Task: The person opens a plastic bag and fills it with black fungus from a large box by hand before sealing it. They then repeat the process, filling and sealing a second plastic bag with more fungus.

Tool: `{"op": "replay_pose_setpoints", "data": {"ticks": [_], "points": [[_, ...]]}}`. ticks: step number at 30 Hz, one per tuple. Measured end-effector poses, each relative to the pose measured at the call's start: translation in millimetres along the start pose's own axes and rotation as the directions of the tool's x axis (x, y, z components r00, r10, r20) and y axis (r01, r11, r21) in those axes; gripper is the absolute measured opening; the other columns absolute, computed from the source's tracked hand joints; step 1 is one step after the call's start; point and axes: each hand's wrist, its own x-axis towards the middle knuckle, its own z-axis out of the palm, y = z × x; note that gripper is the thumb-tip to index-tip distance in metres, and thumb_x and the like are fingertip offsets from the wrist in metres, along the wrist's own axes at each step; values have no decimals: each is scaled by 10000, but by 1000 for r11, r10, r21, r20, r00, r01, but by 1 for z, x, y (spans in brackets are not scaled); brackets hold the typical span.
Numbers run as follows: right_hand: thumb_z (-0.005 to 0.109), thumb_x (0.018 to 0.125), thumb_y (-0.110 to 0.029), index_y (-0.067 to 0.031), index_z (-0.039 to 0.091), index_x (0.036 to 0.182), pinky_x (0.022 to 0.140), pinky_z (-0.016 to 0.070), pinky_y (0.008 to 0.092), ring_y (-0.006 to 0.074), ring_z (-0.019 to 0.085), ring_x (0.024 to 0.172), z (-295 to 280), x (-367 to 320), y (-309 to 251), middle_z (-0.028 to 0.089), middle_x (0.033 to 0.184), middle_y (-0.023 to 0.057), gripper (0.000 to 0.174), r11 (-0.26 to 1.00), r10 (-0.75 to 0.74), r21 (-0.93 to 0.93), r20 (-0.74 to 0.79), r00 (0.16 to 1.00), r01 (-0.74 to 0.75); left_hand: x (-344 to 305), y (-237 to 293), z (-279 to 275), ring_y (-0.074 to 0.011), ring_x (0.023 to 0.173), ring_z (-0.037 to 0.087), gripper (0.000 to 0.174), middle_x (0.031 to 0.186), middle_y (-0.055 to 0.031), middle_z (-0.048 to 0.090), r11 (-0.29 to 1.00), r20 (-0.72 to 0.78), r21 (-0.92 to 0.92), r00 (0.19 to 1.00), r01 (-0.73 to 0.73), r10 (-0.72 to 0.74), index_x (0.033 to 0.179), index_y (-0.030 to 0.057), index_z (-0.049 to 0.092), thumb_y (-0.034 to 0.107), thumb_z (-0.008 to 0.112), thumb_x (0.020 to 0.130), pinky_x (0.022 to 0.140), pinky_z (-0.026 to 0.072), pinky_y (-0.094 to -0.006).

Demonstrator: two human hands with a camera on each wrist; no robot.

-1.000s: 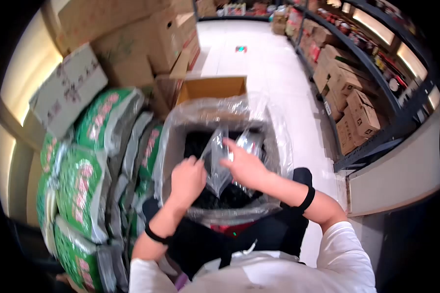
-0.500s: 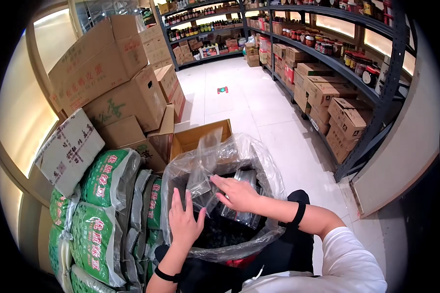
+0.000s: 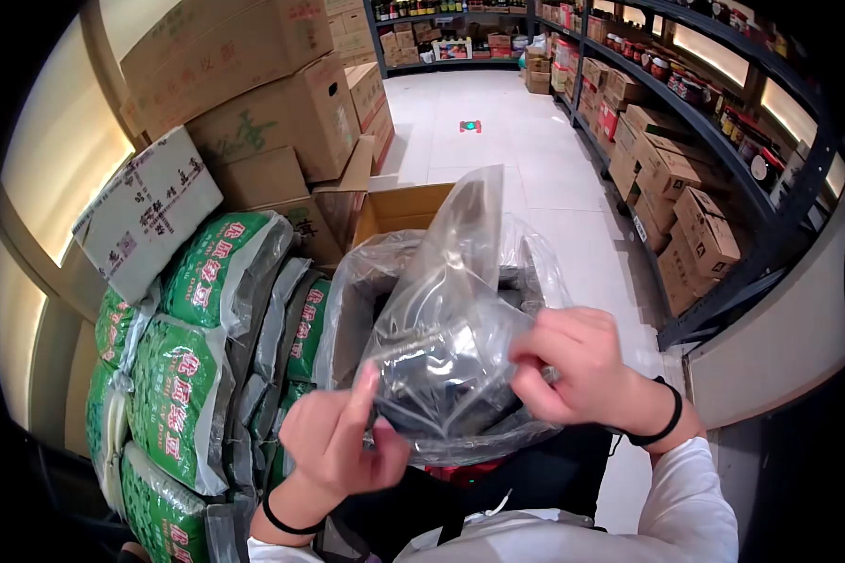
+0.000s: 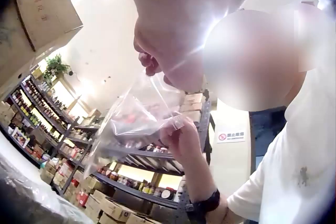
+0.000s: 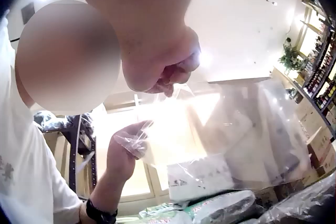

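The left hand [image 3: 343, 441] and right hand [image 3: 573, 366] are both partly closed, fingers curled in, each pinching one side of the mouth of a clear plastic bag [image 3: 451, 310]. The bag hangs between them, its far end pointing up and away, over a plastic-lined box [image 3: 340, 314] whose dark contents show only dimly through the film. Just beyond that box sits an open brown carton [image 3: 399, 208]. To the left, green-and-white mung bean sacks [image 3: 174, 403] are piled up, with a printed white carton [image 3: 150, 211] tilted on top and large cardboard boxes [image 3: 282, 122] stacked behind. To the right, across the pale tiled floor [image 3: 554, 192], dark metal shelving [image 3: 723, 159] carries jars [image 3: 690, 89] above brown cartons [image 3: 704, 230].
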Motion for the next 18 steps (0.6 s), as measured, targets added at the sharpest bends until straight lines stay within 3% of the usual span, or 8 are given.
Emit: {"op": "replay_pose_setpoints", "data": {"ticks": [2, 5, 7, 8, 9, 11, 12, 18], "points": [[648, 654, -75, -76, 629, 705, 432, 394, 296, 187, 486, 435, -15, 6, -11, 499, 587, 4, 54, 999, -49, -9, -2, 999, 49, 5, 2, -10, -198, 495, 468, 518, 636, -47, 502, 997, -37, 2, 996, -80, 80, 1083, -54, 678, 116, 601, 599, 459, 379, -319], [635, 633, -91, -82, 622, 678, 407, 332, 298, 163, 438, 417, -37, 13, -29, 446, 556, -7, 47, 993, -117, 30, 8, 993, 117, 5, 15, -43, -249, 531, 483, 409, 695, -94, 545, 989, 21, -108, 994, -104, 107, 984, -41, 672, 84, 601, 601, 470, 348, -316], [644, 645, -134, -78, 624, 685, 399, 278, 297, 150, 411, 407, -47, 14, -42, 407, 541, -22, 71, 968, -232, 93, -7, 973, 232, 2, 37, -41, -245, 538, 469, 319, 700, -79, 536, 992, -347, -59, 934, -113, 85, 910, -18, 667, 106, 628, 618, 468, 311, -302], [644, 645, -134, -78, 624, 685, 399, 278, 297, 150, 411, 407, -46, 13, -45, 407, 541, -22, 71, 969, -230, 97, -3, 973, 229, 2, 29, -71, -242, 479, 506, 386, 798, -162, 648, 961, -72, -193, 980, -199, 188, 996, -56, 665, 278, 669, 802, 420, 403, -383], [649, 687, -140, -79, 626, 674, 414, 259, 281, 133, 404, 404, -44, 14, -48, 435, 535, -24, 67, 961, -231, 144, -45, 972, 235, 0, 23, -69, -242, 479, 506, 386, 798, -162, 648, 962, -73, -189, 980, -198, 187, 996, -56, 665, 278, 669, 802, 420, 403, -383], [654, 730, -147, -79, 627, 664, 430, 239, 264, 115, 397, 402, -43, 15, -51, 464, 529, -26, 99, 950, -231, 193, -88, 969, 244, -2, 13, -61, -210, 504, 501, 409, 805, -158, 625, 876, -254, -110, 866, -469, 431, 920, -85, 663, 292, 685, 763, 377, 327, -332], [646, 751, -153, -85, 631, 659, 426, 233, 265, 112, 390, 394, -43, 16, -52, 452, 523, -31, 115, 957, -213, 181, -94, 973, 227, 2, 18, -59, -206, 499, 482, 406, 776, -151, 607, 911, -289, -139, 896, -388, 338, 872, -80, 672, 319, 653, 797, 390, 326, -320], [654, 712, -123, -103, 648, 649, 423, 212, 265, 104, 359, 380, -35, 17, -63, 397, 494, -40, 66, 982, -139, 103, -157, 978, 156, 6, 20, -59, -220, 486, 462, 382, 731, -113, 548, 929, -294, -109, 904, -354, 310, 885, -39, 658, 339, 639, 830, 407, 314, -314]]}}
